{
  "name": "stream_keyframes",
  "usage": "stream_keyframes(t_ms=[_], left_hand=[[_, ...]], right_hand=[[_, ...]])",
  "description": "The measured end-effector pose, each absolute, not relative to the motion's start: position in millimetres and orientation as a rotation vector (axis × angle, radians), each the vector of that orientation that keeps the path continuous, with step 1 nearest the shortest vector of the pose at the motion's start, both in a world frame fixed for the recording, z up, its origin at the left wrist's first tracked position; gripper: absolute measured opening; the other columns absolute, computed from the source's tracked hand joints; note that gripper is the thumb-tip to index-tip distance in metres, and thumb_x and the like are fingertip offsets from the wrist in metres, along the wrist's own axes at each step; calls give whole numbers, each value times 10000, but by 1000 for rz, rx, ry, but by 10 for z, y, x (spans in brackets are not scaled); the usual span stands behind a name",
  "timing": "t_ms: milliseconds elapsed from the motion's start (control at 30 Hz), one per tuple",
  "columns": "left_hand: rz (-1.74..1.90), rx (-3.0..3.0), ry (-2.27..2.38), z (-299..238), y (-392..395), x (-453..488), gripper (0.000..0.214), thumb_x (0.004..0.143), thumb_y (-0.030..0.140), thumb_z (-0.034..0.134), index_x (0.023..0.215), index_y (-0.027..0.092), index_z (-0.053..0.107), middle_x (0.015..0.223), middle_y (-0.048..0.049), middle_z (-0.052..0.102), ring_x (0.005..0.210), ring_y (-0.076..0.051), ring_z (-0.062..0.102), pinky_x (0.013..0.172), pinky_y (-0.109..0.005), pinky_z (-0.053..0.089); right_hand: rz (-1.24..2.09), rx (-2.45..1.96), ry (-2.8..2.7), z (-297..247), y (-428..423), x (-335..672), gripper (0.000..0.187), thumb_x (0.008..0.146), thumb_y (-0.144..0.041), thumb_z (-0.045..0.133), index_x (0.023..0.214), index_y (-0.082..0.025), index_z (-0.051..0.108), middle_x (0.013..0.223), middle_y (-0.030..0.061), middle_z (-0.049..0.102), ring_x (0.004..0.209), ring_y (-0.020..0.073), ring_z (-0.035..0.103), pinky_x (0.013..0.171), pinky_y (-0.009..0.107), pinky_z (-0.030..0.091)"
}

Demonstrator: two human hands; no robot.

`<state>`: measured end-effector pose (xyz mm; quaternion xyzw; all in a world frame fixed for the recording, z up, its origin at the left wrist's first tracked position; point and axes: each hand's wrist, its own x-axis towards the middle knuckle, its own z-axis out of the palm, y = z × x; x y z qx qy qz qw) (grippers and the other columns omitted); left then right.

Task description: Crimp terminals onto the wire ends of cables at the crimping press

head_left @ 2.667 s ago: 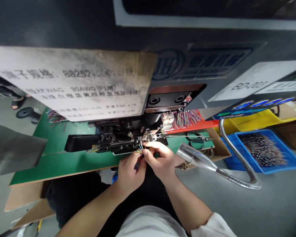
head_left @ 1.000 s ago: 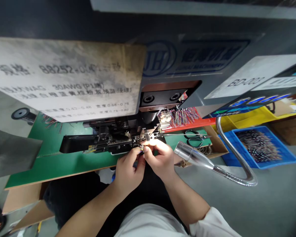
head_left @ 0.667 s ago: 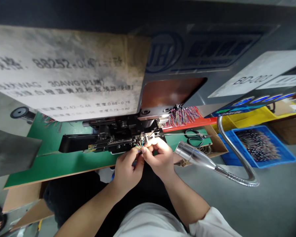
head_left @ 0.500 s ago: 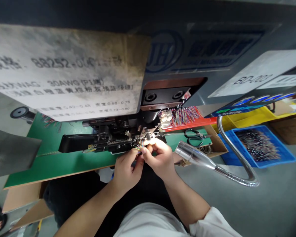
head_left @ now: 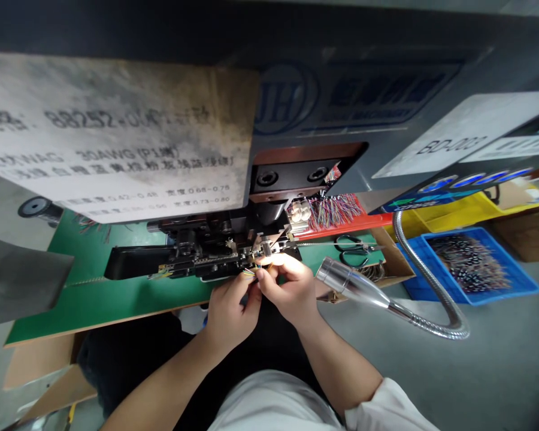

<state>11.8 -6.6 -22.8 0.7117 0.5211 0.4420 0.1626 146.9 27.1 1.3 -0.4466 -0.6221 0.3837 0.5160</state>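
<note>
My left hand (head_left: 228, 311) and my right hand (head_left: 286, 288) meet at the front of a black crimping machine (head_left: 206, 251). Both pinch a small bundle of thin coloured wires (head_left: 250, 272), whose fanned ends point into the machine's die (head_left: 264, 246). The fingers are closed on the wires. A lit gooseneck lamp (head_left: 348, 281) shines on my right hand. Where the wire tips meet the die is too small to make out.
The machine stands on a green mat (head_left: 99, 293). A stained paper label (head_left: 112, 131) hangs above it. To the right lie coloured wire bundles on a red tray (head_left: 341, 224), scissors (head_left: 353, 251), a blue bin (head_left: 471, 269) of parts and a yellow bin (head_left: 458, 215).
The machine's black ram dropped out of sight 0.7 s ago and is back up now. My hands stay at the die, shifting the wires slightly.
</note>
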Motion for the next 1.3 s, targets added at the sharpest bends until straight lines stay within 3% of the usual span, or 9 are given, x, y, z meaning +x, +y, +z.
stream_keyframes(t_ms=[500, 700, 967, 1300], left_hand=[[1267, 2005, 1521, -178, -59, 123, 153, 900, 140, 570, 1011, 204, 654, 864, -32, 762, 780, -168, 735, 741, -229, 566], [1240, 2010, 1481, -225, -83, 95, 196, 900, 133, 568, 1062, 215, 642, 919, -34, 768, 819, -172, 738, 754, -237, 568], [1228, 1901, 1417, -204, -96, 97, 190, 916, 162, 566, 1082, 221, 636, 925, -20, 762, 788, -147, 724, 739, -220, 561], [1216, 1929, 1494, -187, -89, 116, 172, 907, 171, 570, 1044, 219, 661, 862, -18, 762, 745, -154, 721, 721, -228, 558]], right_hand=[[950, -1127, -1476, 11, 277, 1444, 81, 830, -260, 662, 817, -181, 646, 522, -65, 449, 462, 96, 430, 499, 234, 442], [989, -1126, -1479, 39, 259, 1453, 92, 812, -203, 667, 900, -174, 663, 520, -78, 452, 456, 89, 422, 495, 223, 418], [1103, -1112, -1455, 76, 276, 1475, 66, 810, -185, 648, 791, -185, 585, 582, -60, 457, 498, 93, 447, 506, 223, 421], [949, -1136, -1522, 49, 269, 1480, 118, 832, -203, 636, 906, -171, 722, 571, -36, 538, 482, 100, 475, 487, 224, 447]])
